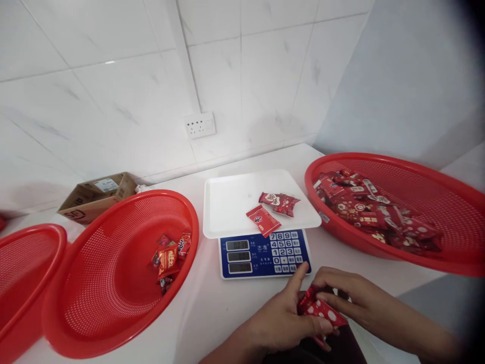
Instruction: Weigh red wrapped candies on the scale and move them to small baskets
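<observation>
Right at the near edge, both hands meet over one red candy packet (320,309), a shiny wrapper dotted with white spots. The left hand (282,319) curls its fingers around the packet's lower end with the thumb sticking up toward the scale, and the right hand (350,292) pinches the upper end between bent fingers, so both hands are closed on it. The packet sits low over the near rim of the white table (212,308), just in front of the keypad.

Going by size: the biggest thing is the red mesh basket on the right (435,192), wide and shallow, tilted up against the wall and heaped with red wrapped candies (371,210) along its left side. Left of centre leans a second red basket (113,283), holding only a small cluster of red and orange packets (170,258). A third red basket (26,273) pokes in at the far left, its rim touching the second. Between the two larger baskets stands a digital scale (261,253) with a blue face and a white weighing tray (235,202); three red packets (273,210) lie on the tray's right half. Farther back on the left rests an open cardboard box (96,194).

White marbled tiles cover the walls, and a white power socket (200,125) is set above the scale.
</observation>
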The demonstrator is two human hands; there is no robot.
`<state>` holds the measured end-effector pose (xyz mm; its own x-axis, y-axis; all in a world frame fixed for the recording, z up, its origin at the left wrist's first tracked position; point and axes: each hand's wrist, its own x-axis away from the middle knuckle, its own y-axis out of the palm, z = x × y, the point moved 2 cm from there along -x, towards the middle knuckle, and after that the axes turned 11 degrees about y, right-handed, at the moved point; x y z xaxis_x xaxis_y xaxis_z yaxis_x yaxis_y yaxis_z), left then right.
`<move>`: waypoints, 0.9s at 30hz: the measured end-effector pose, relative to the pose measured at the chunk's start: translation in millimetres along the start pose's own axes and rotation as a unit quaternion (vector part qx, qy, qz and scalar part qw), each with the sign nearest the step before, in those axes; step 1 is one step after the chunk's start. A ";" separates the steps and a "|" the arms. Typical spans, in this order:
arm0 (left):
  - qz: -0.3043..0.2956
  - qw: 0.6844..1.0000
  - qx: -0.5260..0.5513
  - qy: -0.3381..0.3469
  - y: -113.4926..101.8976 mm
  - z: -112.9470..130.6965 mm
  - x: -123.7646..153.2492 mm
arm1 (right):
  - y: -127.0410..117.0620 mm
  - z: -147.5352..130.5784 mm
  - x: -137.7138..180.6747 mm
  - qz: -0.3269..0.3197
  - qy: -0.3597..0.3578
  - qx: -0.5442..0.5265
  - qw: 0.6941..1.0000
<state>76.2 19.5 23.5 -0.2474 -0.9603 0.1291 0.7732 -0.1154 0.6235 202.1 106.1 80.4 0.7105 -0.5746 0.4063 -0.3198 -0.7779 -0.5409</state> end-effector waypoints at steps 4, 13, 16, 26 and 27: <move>0.007 1.000 0.010 0.011 1.2 0.9 0.4 | -0.1 -5.7 0.8 0.013 -0.016 -0.008 1.000; 0.002 0.992 -0.117 0.057 12.0 25.1 7.9 | -10.0 0.8 3.6 0.044 0.023 -0.071 0.996; -0.011 0.988 -0.138 0.076 13.8 30.0 10.3 | -10.3 -1.4 3.8 0.021 0.020 -0.091 0.995; 0.059 0.997 -0.015 0.041 6.4 10.8 0.9 | -38.1 -10.0 -29.2 0.269 0.016 -0.285 0.920; 0.054 0.998 -0.020 0.037 7.2 11.5 1.2 | -40.3 -13.3 -35.4 0.279 0.012 -0.306 0.910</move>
<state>74.7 20.4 37.0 -0.1180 -0.9838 0.1352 0.8157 -0.0184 0.5782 181.4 154.4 97.6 0.3190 -0.9233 0.2140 -0.9209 -0.3553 -0.1600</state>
